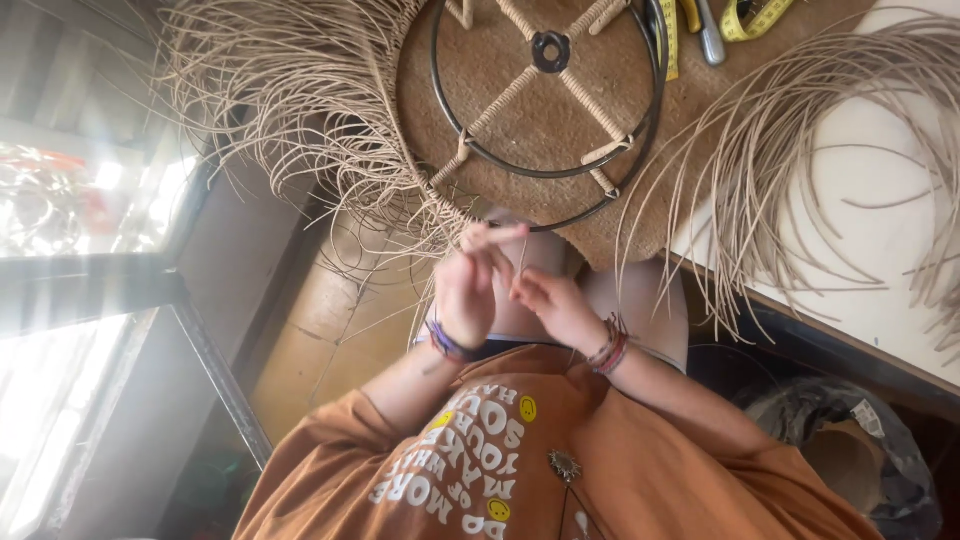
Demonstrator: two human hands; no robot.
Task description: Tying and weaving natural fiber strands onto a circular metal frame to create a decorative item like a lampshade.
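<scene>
A black metal ring frame with cord-wrapped spokes and a central hub lies on a brown mat in front of me. A fringe of thin rattan strands hangs off its left rim. My left hand, wearing a purple bracelet, pinches a thin strand at the ring's near edge with its fingers raised. My right hand, with red bracelets on the wrist, is close beside it, fingers closed on the same thin strand. My orange printed shirt fills the bottom.
A loose bundle of rattan strands spreads over a white table at the right. A yellow tape measure and a metal tool lie at the top. A bright window is left; a dark bag sits low right.
</scene>
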